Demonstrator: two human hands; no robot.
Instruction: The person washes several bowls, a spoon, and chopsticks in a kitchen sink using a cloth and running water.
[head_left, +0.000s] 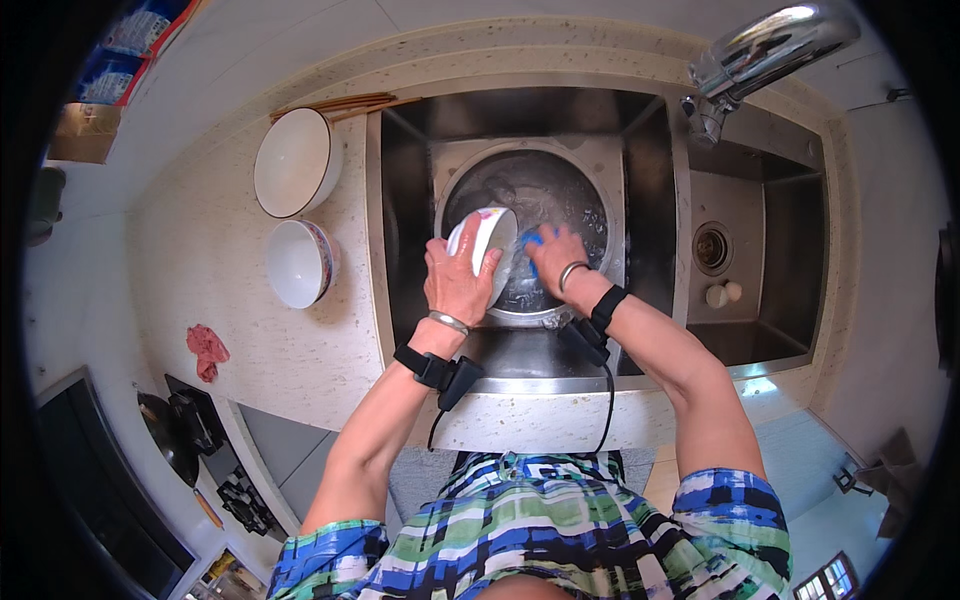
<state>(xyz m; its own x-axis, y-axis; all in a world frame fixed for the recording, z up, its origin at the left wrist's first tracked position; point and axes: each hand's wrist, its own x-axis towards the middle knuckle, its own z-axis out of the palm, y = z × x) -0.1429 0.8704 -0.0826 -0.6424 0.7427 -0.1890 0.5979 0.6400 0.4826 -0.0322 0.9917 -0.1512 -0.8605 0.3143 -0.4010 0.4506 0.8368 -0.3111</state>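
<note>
My left hand (459, 279) grips a white bowl (491, 236) with a floral pattern on its outside, tilted so that its mouth faces right. The bowl is over a round metal basin (525, 180) holding water, which sits in the larger stainless steel sink compartment (652, 225). To the right of the bowl, my right hand (561, 256) holds a blue cloth or scrubber (532, 244) at the water. Its fingers partly hide the blue thing, so its exact kind is unclear.
A large white bowl (292, 163) and a smaller patterned bowl (296, 264) stand left on the counter, near wooden chopsticks (352, 105). A pink cloth (207, 351) lies farther left. Eggshells (724, 294) lie in the smaller sink (727, 210), below the chrome faucet (772, 52).
</note>
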